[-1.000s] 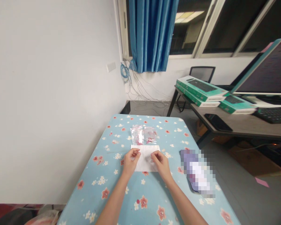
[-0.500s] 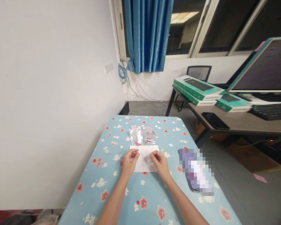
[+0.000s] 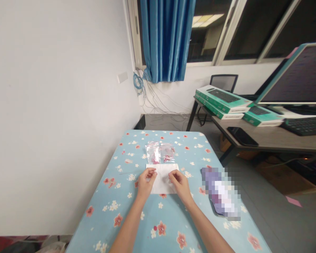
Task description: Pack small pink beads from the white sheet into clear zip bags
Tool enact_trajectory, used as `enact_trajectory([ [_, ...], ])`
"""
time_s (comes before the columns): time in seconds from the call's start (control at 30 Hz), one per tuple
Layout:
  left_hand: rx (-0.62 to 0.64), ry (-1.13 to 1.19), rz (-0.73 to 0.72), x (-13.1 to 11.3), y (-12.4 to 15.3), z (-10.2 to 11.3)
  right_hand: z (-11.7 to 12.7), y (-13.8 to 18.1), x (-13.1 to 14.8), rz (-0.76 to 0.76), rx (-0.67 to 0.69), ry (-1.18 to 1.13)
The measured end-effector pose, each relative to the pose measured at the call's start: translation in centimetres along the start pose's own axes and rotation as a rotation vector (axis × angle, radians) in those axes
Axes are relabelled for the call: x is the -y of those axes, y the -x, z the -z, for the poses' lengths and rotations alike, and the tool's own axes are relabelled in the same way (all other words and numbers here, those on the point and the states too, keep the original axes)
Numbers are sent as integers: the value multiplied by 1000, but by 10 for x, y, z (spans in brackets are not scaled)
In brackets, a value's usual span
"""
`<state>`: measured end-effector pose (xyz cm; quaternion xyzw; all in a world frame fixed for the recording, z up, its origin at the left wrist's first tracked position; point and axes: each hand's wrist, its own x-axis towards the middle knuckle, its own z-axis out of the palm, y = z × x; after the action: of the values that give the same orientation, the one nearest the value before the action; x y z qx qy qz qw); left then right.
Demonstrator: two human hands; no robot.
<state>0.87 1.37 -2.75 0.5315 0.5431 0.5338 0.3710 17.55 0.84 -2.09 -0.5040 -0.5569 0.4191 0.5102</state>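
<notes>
A white sheet (image 3: 163,175) lies on the blue flowered tablecloth (image 3: 158,214). My left hand (image 3: 145,182) rests on its left side with fingertips pinched together. My right hand (image 3: 179,182) rests on its right side, also pinched. What the fingers hold is too small to make out. Just beyond the sheet lie two clear plastic bags (image 3: 160,153) with small red and pink pieces inside.
A blurred flat object (image 3: 221,193) lies on the table to the right. A desk (image 3: 265,138) at the right carries green keyboard boxes (image 3: 221,102), a black phone (image 3: 242,136), a keyboard and a monitor. A white wall runs along the left; a blue curtain (image 3: 165,38) hangs behind.
The camera shifted a little between one second ago and now. Both hands stay pinched over the white sheet in nearly the same spots.
</notes>
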Motion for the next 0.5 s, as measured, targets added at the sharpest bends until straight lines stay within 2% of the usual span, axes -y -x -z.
enact_trajectory([
  [0.5, 0, -8, -2, 1, 0, 0, 0, 1, 2, -4, -4, -10],
])
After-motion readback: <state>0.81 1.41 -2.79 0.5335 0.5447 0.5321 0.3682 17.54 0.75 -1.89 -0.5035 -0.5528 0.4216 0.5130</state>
